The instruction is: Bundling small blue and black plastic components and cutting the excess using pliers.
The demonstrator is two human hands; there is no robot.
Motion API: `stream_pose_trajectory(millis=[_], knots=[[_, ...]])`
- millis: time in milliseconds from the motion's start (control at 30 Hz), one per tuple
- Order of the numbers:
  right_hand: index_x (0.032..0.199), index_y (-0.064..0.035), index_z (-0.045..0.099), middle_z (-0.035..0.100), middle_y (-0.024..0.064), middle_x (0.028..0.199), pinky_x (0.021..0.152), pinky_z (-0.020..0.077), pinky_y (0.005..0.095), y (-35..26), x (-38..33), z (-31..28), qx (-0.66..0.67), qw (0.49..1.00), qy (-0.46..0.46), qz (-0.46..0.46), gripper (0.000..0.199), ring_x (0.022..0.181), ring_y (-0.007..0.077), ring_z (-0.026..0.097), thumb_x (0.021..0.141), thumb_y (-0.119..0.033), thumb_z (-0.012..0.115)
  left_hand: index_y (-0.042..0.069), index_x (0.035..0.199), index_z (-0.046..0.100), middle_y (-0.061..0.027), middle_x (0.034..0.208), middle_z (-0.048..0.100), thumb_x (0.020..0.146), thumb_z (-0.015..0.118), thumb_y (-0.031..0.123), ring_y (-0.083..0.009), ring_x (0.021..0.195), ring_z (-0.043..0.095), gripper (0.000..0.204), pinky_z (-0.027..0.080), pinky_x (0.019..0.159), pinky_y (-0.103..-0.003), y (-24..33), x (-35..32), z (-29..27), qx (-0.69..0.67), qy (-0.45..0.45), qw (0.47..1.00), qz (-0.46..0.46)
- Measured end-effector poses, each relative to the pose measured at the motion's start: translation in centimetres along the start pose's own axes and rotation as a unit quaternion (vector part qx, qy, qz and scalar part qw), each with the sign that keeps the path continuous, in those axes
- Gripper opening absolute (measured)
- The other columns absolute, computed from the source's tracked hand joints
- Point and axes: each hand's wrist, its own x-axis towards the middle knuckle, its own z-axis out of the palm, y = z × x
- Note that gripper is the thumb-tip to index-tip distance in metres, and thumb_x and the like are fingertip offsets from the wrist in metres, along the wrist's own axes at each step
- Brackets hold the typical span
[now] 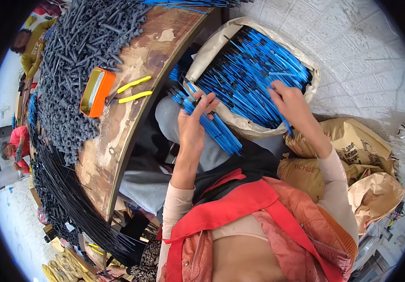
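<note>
From where I stand, the bundle of slim blue rods (pixel 223 134) is in the worker's left hand (pixel 196 113), between the tabletop's (pixel 111 157) long right edge and the near left corner of a cream-lined sack (pixel 213 46). Its long axis runs aslant: one end, with dark tips showing, points up and left toward that table edge, the other down and right toward the worker's lap, just outside the sack's near rim. The rods lie roughly parallel, a little fanned at the lower end.

The left forearm rises almost straight from the body, and the fingers curl to the right around the bundle, thumb and fingers closed on it. The right forearm slants up and leftward over the sack's near right corner, wrist bent, with the right hand's (pixel 289 101) fingers drawn narrow above the loose blue rods (pixel 249 70) filling the sack. A pale blue rod lies by those fingertips; I can't tell whether they grip it.

By the tabletop's right edge lie yellow-handled pliers (pixel 135 97), next to an orange box (pixel 103 96) and heaped grey plastic fittings (pixel 71 70).
</note>
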Motion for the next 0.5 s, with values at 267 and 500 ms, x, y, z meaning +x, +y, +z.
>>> stream_pose_trajectory(millis=[267,500], knots=[[0.096,-0.0029,0.054,0.063,0.0142,0.071,0.049,0.0502,0.0404,-6.7,-4.8,4.9,-0.004,0.993,0.030,-0.118,0.018,0.058,0.0322,0.064,0.086,-0.010,0.066,0.001,0.120,0.052,-0.0140,0.109,0.068,0.085,0.074,0.016,-0.0200,0.096,0.067,0.044,0.047,0.072,-0.026,0.4,-0.4,3.2,0.021,-0.017,0.998,0.064],[0.091,-0.0023,0.063,0.064,0.0127,0.074,0.053,0.0508,0.0336,-6.0,-3.9,2.5,0.188,0.969,-0.089,-0.135,0.011,0.056,0.0267,0.063,0.088,-0.013,0.064,0.004,0.105,0.062,-0.0074,0.091,0.068,0.088,0.069,0.011,-0.0164,0.080,0.066,0.019,0.053,0.071,-0.030,0.6,-1.2,2.5,0.022,0.004,0.997,0.077]])
